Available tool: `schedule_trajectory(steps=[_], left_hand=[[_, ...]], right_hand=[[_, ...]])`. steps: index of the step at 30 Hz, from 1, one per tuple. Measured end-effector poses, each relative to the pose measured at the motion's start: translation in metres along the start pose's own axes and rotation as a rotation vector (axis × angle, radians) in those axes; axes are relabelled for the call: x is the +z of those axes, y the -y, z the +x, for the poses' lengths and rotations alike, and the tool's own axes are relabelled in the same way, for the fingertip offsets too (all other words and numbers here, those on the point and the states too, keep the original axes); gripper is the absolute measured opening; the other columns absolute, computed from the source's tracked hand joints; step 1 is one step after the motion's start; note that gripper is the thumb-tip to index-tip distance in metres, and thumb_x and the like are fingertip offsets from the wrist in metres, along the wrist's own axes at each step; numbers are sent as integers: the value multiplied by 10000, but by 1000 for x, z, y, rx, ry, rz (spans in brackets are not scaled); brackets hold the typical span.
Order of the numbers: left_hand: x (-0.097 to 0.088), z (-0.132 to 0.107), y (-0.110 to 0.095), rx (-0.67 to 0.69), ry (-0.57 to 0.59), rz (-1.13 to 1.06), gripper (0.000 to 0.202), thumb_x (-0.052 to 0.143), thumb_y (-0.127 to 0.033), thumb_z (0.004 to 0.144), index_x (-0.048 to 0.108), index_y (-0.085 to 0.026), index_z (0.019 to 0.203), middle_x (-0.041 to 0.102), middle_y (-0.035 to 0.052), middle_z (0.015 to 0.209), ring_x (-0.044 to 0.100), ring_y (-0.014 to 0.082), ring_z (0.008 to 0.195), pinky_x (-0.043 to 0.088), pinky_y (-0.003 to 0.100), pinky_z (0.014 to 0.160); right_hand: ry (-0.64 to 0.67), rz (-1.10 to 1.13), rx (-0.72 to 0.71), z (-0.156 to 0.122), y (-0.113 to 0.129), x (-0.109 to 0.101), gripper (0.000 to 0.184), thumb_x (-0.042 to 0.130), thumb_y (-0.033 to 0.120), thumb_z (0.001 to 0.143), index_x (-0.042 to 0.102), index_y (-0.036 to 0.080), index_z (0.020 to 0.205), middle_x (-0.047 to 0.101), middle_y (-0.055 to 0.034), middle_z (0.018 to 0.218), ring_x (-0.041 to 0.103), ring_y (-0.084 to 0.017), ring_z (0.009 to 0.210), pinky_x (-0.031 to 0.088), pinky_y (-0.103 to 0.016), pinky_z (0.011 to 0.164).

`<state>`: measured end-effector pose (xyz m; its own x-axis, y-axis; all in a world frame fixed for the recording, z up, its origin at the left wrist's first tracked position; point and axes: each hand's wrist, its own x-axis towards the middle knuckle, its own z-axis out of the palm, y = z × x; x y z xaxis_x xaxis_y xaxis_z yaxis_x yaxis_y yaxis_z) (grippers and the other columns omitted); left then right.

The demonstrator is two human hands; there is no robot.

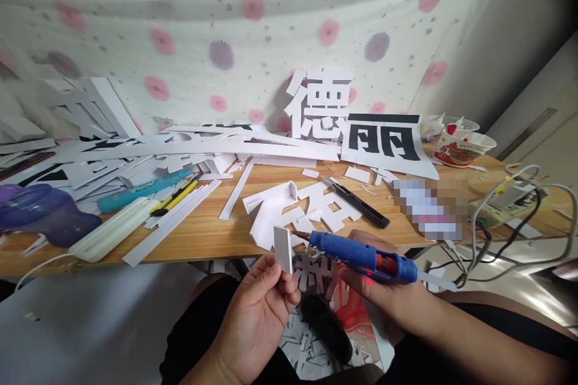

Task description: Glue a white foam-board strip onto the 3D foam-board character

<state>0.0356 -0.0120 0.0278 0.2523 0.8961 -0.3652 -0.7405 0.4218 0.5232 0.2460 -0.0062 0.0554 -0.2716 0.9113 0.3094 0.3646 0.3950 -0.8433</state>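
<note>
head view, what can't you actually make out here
Head view only:
- Pixelated patch on the table: what lies under it is blurred out.
- Glue gun in the right hand: whether its tip touches the white piece held by the left hand cannot be told.
- Floor scraps: partly hidden by the hands.
- Purple object at the left: blurred.

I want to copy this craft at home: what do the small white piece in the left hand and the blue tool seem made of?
The white piece looks like matte foam board: flat, with a visibly thick edge. The blue tool, apparently a glue gun, looks like moulded plastic with a slight sheen and a thin metallic nozzle.
</note>
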Motion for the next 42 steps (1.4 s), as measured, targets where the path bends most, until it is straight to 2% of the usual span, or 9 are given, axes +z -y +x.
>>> schedule_trajectory(steps=[10,25,30,42], left_hand=[[-1,1,2,-21,-4,-14,151,757,-133,702,628,-168,772,593,15,691,546,99,613,473,193,578],[2,1,-1,-30,5,-36,167,785,-117,663,642,-155,741,604,18,675,549,92,598,480,182,562],[3,1,-3,-34,-7,-38,169,788,-102,652,643,-157,721,603,16,664,550,93,598,484,183,562],[6,1,-4,-20,-8,-79,145,751,-89,675,621,-152,692,546,9,622,509,99,581,448,188,524]], right_hand=[[0,4,-6,0,-1,1,283,580,327,846,420,214,641,445,27,652,455,-127,603,371,-264,561],[53,-11,8,-4,-2,2,240,563,314,852,449,210,669,458,22,666,474,-127,616,375,-266,570],[64,-15,7,-5,-2,3,288,559,330,855,415,210,635,470,17,650,478,-135,624,377,-283,592],[110,-52,-35,-6,1,1,253,566,304,852,462,207,643,493,14,628,502,-126,596,390,-268,552]])
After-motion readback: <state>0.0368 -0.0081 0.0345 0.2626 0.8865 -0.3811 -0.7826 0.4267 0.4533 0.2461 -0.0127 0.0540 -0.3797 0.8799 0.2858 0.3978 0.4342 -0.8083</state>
